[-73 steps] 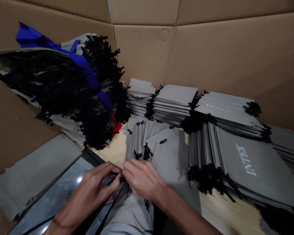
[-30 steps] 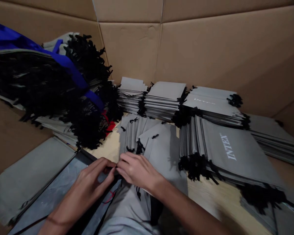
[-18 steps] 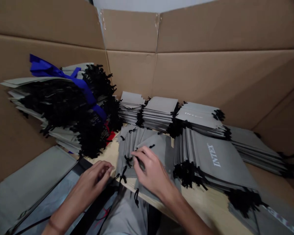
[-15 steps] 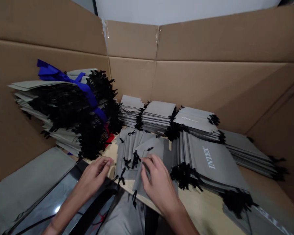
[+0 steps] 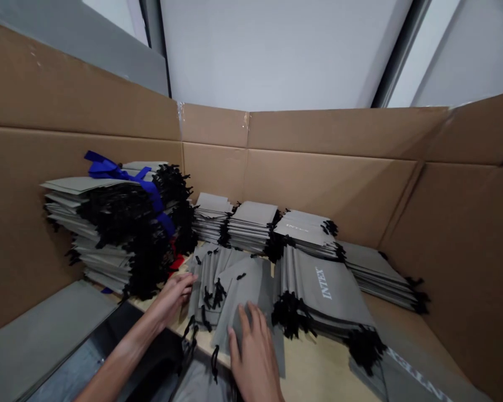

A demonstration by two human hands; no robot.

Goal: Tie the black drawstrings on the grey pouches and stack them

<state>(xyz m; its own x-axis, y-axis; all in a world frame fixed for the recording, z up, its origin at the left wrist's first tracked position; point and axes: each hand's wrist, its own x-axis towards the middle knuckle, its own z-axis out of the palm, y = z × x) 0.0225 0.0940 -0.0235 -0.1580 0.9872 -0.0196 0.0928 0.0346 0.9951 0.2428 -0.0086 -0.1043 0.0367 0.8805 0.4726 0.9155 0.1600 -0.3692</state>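
1. Tall cardboard walls [image 5: 318,131] close in the pale wooden table [image 5: 314,368] at the left, back and right.
2. Over by the left wall stands a bulky bundle [image 5: 117,229] of gray bags, bristling with black cord ends, a blue ribbon [image 5: 153,195] draped across it.
3. On the other side, an INTEX stack [image 5: 331,285] crowds in just beside the loose work, and flat piles [image 5: 251,220] line the back.
4. Between bundle and stack, at the table's near edge, I see the top bag [image 5: 255,282] lying flat. Its long axis runs away from the person, the far end slanting slightly right. More loose bags [image 5: 224,262] overlap to its left.
5. The right hand [image 5: 254,340] is palm down over that bag, fingers spread wide, covering part of it; the wrist runs out of sight.
6. The left hand [image 5: 176,296] is at the loose bags' left edge, fingers close together; its thumb is hard to make out, so I can't tell whether it pinches anything.
7. A small black cord loop [image 5: 214,363] dangles from the top bag's near left corner.
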